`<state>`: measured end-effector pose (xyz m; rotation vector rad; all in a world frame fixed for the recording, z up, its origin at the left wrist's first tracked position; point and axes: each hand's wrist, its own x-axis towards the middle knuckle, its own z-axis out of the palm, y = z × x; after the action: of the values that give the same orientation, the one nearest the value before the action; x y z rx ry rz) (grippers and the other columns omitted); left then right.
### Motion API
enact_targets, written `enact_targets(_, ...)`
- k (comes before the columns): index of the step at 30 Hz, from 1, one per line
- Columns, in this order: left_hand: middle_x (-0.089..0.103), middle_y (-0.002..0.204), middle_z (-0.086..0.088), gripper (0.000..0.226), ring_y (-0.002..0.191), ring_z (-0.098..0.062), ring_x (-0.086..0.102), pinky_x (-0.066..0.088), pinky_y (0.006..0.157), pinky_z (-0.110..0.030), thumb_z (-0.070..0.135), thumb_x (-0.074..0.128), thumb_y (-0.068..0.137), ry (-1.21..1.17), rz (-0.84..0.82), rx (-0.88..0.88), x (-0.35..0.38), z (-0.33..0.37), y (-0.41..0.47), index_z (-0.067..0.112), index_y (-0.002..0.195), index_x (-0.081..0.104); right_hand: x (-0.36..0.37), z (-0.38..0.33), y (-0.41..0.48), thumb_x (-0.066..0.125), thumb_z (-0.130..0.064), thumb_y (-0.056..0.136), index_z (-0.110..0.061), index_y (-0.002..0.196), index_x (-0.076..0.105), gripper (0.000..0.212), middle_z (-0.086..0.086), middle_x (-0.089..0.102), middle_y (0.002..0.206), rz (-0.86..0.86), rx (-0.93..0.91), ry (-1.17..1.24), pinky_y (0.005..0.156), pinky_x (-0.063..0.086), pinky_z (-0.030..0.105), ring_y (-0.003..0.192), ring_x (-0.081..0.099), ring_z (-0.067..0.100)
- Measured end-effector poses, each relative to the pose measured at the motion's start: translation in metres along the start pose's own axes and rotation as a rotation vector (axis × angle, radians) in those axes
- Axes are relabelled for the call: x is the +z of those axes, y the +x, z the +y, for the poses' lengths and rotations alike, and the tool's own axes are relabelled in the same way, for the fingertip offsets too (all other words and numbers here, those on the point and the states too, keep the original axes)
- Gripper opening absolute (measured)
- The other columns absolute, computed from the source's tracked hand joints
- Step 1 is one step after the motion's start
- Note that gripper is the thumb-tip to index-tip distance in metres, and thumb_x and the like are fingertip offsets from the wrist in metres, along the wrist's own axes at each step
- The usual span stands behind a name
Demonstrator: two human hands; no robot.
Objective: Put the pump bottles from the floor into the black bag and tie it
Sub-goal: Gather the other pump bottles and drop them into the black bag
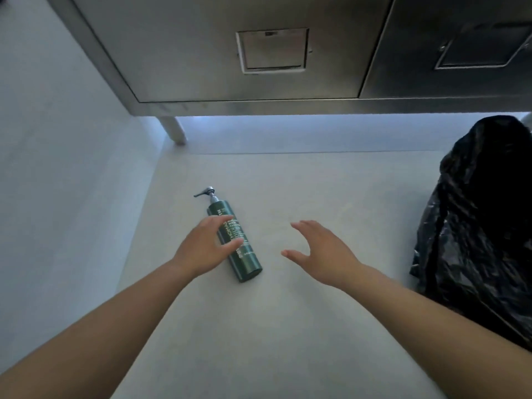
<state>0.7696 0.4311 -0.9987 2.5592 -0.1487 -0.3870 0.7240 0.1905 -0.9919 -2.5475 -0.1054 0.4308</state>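
We note one dark green pump bottle [236,240] lying flat on the floor [316,191], left of the black bag [483,220], pump end pointing away. Left hand [205,249] spread over its label; right hand [325,254] spread, empty, between bottle and bag.

The pale grey floor [302,326] carries a green pump bottle [239,243] lying on its side (pump head pointing away), just under the left hand [205,249], and a crumpled black bag [483,220] well beyond the right hand [322,254].
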Motion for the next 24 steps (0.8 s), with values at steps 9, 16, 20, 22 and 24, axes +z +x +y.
enact_targets(9,0.018,0.153,-0.008,0.088,0.134,-0.028,0.036,0.034,0.106,-0.041,0.053,0.066,0.076,-0.117,0.008,-0.247,0.038,-0.040,0.051,0.028,0.146,0.020,0.024,-0.001,0.047,0.054,-0.053,0.086,-0.017,0.142,0.033,0.070,0.001,0.034,0.149,0.007,0.033,0.037,0.109,0.028,0.030,0.136,0.034,0.017)
enact_targets(16,0.024,0.147,-0.008,0.093,0.121,-0.028,0.048,0.038,0.088,-0.030,0.046,0.070,0.074,-0.217,0.050,-0.280,0.063,-0.039,0.054,0.039,0.146,0.012,0.031,0.015,0.049,0.050,-0.055,0.087,-0.023,0.144,0.029,0.069,-0.005,0.030,0.152,-0.026,0.106,0.082,0.111,0.025,0.030,0.139,0.028,0.012)
enact_targets(20,0.027,0.146,-0.008,0.088,0.118,-0.025,0.046,0.036,0.087,-0.028,0.026,0.070,0.076,-0.306,0.049,-0.260,0.069,-0.032,0.056,0.038,0.146,0.018,0.027,0.028,0.038,0.050,-0.055,0.087,-0.024,0.144,0.028,0.069,-0.006,0.029,0.152,-0.014,0.119,0.083,0.111,0.024,0.030,0.139,0.027,0.012)
enact_targets(22,0.029,0.146,-0.008,0.086,0.122,-0.025,0.044,0.038,0.091,-0.029,0.022,0.069,0.076,-0.266,0.018,-0.204,0.072,-0.025,0.053,0.035,0.146,0.020,0.023,0.038,0.027,0.050,-0.055,0.087,-0.024,0.144,0.028,0.069,-0.007,0.028,0.153,-0.006,0.126,0.081,0.111,0.024,0.030,0.140,0.026,0.012)
enact_targets(24,0.025,0.153,-0.007,0.085,0.131,-0.026,0.039,0.038,0.101,-0.033,0.020,0.068,0.077,-0.206,-0.041,-0.136,0.074,-0.014,0.048,0.032,0.147,0.020,0.016,0.048,0.014,0.050,-0.055,0.086,-0.025,0.144,0.029,0.068,-0.007,0.029,0.152,0.009,0.130,0.075,0.112,0.025,0.030,0.139,0.027,0.011)
